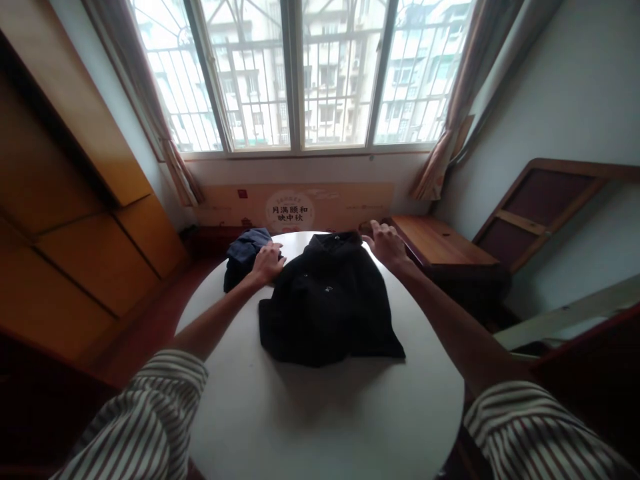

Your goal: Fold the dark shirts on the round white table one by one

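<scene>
Your left hand [269, 263] sits at the right side of the crumpled navy-and-black cloth bundle [246, 252], far left; can't tell if gripping. Mid-table, the black cloth garment [325, 310] is laid out but rumpled; looks partway, bundle loose. Your right hand [387, 245], fingers part-curled, is by its far right corner, grip unclear. Round white table [320, 427]: far edge tight, near side roomy.

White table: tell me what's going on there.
Someone has both hands out over the table, among dark clothes. The black garment lies in the middle, a bit rumpled. The right hand is at its far right corner; whether it grips the cloth is unclear. The left hand is at the edge of a bunched blue cloth, to the left of the garment.
</scene>
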{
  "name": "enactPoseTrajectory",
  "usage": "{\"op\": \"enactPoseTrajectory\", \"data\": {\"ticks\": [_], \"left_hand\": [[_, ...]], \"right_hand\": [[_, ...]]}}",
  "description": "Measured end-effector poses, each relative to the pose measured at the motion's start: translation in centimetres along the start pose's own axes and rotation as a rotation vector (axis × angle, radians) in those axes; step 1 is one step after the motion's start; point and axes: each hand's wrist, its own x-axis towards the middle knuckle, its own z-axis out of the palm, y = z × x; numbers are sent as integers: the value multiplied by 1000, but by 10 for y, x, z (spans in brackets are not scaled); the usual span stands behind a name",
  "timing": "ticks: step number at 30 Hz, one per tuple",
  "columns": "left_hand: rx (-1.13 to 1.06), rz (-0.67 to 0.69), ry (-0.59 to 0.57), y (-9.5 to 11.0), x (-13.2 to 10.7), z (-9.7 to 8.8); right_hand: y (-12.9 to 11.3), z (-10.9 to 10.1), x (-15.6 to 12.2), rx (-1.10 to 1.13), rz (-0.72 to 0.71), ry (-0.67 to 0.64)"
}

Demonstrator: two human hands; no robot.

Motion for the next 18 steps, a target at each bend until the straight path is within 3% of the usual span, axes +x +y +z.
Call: {"op": "enactPoseTrajectory", "data": {"ticks": [2,5,9,12,14,18], "left_hand": [[42,24,21,-7,-12,9],[120,106,8,-24,-44,17],[293,434,-152,-48,-106,18],[369,622,-269,-63,-146,22],[424,612,-212,-72,-160,29],[333,488,-139,-78,-159,45]], "right_hand": [[-5,12,-17,-131,8,-87],[-15,27,-71,-77,-100,-220],[-20,30,-160,91,-240,-419],[-20,27,-208,156,-291,-572],[-21,31,-225,178,-278,-607],[-30,50,-228,227,-149,-493]]}}
